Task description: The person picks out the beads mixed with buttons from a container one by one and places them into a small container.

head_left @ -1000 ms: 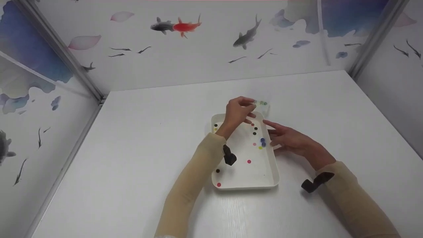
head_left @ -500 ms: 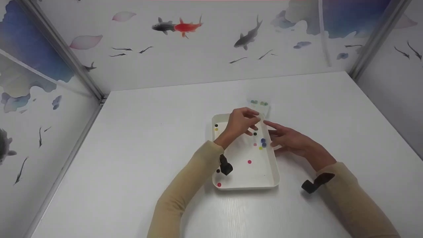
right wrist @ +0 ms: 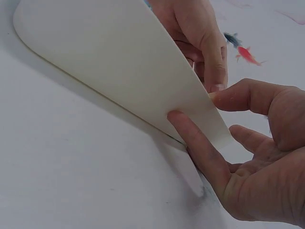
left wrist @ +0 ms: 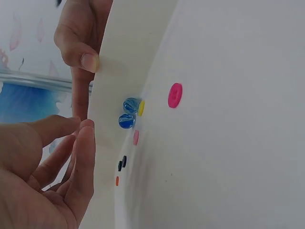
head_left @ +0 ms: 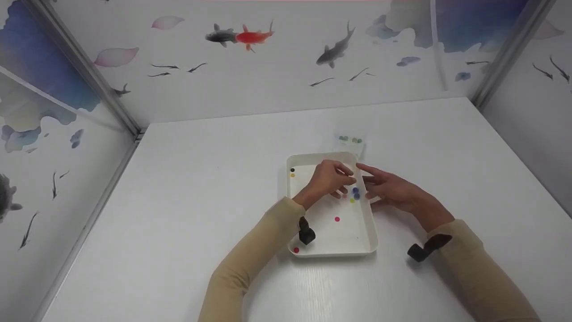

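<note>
A white rectangular tray point(head_left: 330, 243) holds several small buttons and two blue glass marbles point(left wrist: 127, 120). My left hand point(head_left: 330, 180) is over its far right part, fingers bent and tips close together. Nothing shows between those fingertips in the left wrist view. Beside the marbles lies a yellow button point(left wrist: 141, 108); a bright pink button point(left wrist: 175, 95) lies farther in. A pale pink button point(left wrist: 136, 138), two black ones and an orange one line the wall. My right hand point(right wrist: 267, 148) touches the tray's outer right wall with extended fingers.
A clear bag point(head_left: 351, 146) with several greenish round pieces lies just behind the tray. At the tray's left are a black button point(head_left: 292, 170), a yellow-orange button point(head_left: 292, 175) and a red button point(head_left: 296, 250). Patterned panels point(head_left: 290, 67) border the white table point(head_left: 201, 201).
My left hand has come from the bag back over the tray, ending near the marbles, and the bag shows more fully. My right hand stays at the tray's wall.
</note>
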The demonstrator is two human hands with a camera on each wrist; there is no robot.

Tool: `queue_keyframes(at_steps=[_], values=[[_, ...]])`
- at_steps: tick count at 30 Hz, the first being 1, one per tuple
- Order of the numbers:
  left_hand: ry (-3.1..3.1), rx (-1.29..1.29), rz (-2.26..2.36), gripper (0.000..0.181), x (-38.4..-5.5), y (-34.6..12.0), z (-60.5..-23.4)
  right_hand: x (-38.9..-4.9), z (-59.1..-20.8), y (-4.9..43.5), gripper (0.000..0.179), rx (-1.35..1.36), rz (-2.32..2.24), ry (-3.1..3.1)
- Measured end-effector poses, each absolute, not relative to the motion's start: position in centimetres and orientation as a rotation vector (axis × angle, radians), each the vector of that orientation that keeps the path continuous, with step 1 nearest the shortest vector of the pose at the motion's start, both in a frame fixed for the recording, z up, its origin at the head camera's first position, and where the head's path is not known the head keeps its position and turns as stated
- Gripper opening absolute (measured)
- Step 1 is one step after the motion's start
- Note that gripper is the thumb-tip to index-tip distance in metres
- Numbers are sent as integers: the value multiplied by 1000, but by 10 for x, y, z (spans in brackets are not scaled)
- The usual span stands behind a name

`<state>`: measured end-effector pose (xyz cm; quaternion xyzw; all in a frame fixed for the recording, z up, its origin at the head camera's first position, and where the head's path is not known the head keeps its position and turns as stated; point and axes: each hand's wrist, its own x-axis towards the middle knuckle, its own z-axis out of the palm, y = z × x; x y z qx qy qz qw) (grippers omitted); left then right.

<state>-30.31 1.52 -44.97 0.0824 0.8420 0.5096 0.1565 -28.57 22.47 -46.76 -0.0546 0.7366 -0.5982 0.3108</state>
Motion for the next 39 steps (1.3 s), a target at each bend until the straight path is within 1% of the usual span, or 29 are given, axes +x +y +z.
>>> queue_keyframes(at_steps=[24, 30, 39], values=[[2445, 146, 1321, 18, -303, 31, -464, -285, -471, 225, 90, -164, -1616, 1939], [2467, 182, 1312, 13, -301, 31, -465, -286, -471, 225, 91, -148, -1624, 1932], [2460, 256, 1344, 12, -300, 31, -465, -286, -470, 225, 91, -165, -1628, 1920]])
